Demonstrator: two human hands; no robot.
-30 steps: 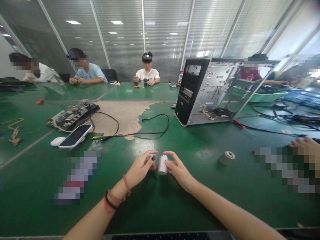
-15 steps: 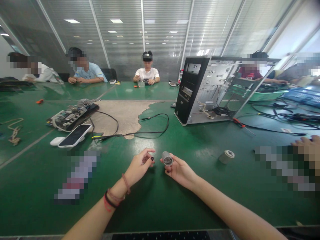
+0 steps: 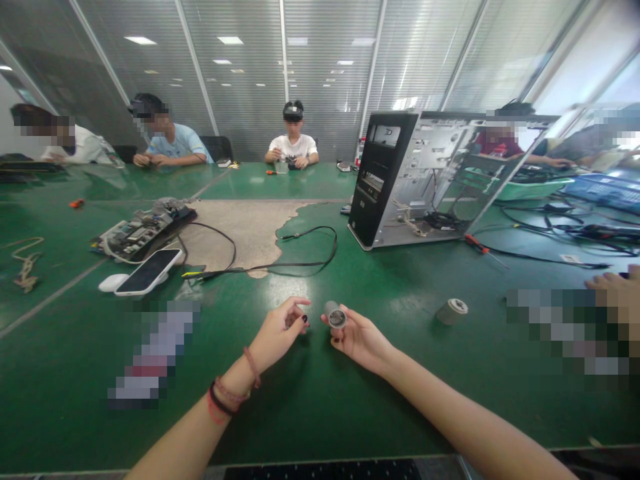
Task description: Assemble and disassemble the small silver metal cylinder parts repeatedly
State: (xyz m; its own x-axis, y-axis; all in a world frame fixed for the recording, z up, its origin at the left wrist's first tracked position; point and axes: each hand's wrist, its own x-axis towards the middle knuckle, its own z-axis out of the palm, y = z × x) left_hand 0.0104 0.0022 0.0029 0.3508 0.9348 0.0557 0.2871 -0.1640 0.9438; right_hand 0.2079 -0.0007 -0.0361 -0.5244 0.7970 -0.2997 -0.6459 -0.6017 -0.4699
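Turning the cylinder (image 3: 333,311) end-on, I hold it over the table (image 3: 350,420), the fingers of my right hand (image 3: 365,341) closed around its sides. A second ago it was upright between my two hands; now it is tipped, and one round end faces me, the detail inside its rim too small to make out. For the work in hand, I judge, this puts that end in plain sight with one hand bearing it. My left hand (image 3: 279,335) stays just beside, fingers loosely curled with a gap at the thumb, holding nothing that shows. To the right, a second cylinder (image 3: 452,312) sits on the table, well apart from my fingers. Beyond, an open-sided case (image 3: 381,183) stands near a screwdriver (image 3: 478,245); a cable (image 3: 335,248) loops mid-table, with a phone (image 3: 150,272) and a board (image 3: 143,233) to the left. A co-worker's hand (image 3: 620,293) shows at the right edge.
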